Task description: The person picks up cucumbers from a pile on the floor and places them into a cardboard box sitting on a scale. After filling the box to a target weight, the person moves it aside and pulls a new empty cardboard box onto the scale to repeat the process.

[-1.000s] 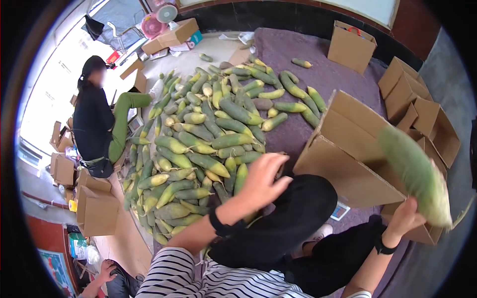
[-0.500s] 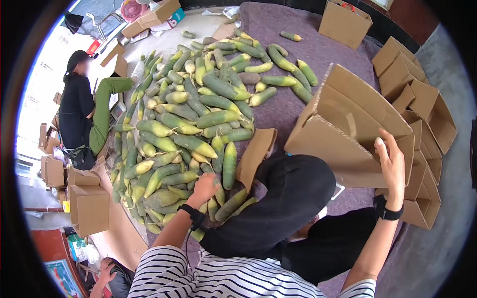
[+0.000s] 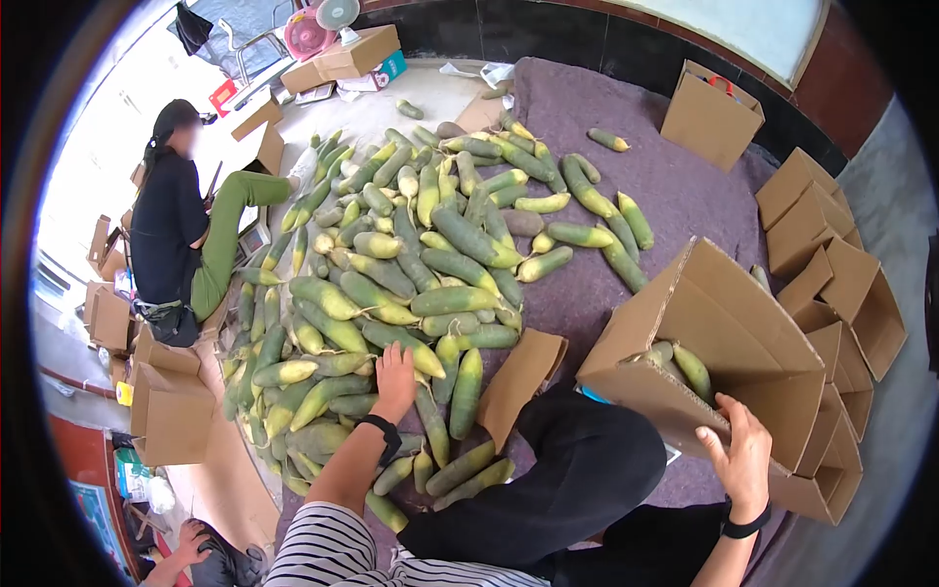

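A large heap of green radishes (image 3: 372, 254) covers the middle of the floor. My left hand (image 3: 395, 377) rests on radishes at the heap's near side, its fingers partly spread. To the right, my right hand (image 3: 740, 445) is at the near edge of a tall open cardboard box (image 3: 748, 338), with thumb and fingers apart. Several green radishes (image 3: 693, 370) show inside that box. A bent cardboard flap (image 3: 521, 382) stands between the heap and my knee (image 3: 587, 440).
A person in green trousers (image 3: 168, 220) sits left of the heap. Empty boxes (image 3: 831, 293) line the right side, and another box (image 3: 712, 117) stands at the back. A co-worker's hand (image 3: 192, 541) shows at the lower left. The purple blanket (image 3: 675, 196) lies under the radishes.
The view has tilted, and radishes now show inside the box. My right hand has moved down to the box's near edge. My left hand has shifted slightly up the heap.
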The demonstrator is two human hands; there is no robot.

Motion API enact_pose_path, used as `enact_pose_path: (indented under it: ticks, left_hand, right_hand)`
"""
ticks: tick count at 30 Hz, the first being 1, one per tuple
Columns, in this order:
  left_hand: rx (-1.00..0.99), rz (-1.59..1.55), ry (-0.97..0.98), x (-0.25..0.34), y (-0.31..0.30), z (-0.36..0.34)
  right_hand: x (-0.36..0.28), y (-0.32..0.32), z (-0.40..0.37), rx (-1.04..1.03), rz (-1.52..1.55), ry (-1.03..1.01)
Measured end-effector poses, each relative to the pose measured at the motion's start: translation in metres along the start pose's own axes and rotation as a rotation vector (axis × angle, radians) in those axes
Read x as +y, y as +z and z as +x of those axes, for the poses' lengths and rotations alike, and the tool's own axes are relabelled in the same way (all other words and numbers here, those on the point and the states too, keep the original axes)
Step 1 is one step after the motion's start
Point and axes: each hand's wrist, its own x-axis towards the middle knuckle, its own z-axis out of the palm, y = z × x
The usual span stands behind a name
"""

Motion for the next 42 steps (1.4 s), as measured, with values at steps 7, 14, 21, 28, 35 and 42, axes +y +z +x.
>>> enact_pose_path:
  ticks: [7, 14, 21, 28, 35, 42]
  left_hand:
    - [-0.170, 0.363, 0.258, -0.016, 0.014, 0.037]
    - [-0.236, 0.520, 0.216, -0.005, 0.022, 0.062]
    - [-0.218, 0.092, 0.251, 0.007, -0.004, 0.013]
    - [-0.055, -0.714, 0.091, 0.050, -0.083, -0.021]
    - [0.270, -0.887, 0.552, 0.144, -0.273, -0.011]
    - [0.452, -1.044, 0.883, 0.218, -0.337, -0.042]
  right_hand:
    - [-0.001, 0.004, 0.002, 0.004, -0.014, -0.009]
    - [0.003, 0.005, 0.001, 0.012, -0.012, -0.016]
    - [0.005, 0.006, 0.000, 0.029, -0.039, -0.029]
    - [0.005, 0.004, -0.004, 0.016, -0.015, -0.033]
    - [-0.040, -0.020, -0.010, 0.177, 0.114, -0.313]
    - [-0.089, -0.015, -0.028, 0.506, 0.315, -0.729]
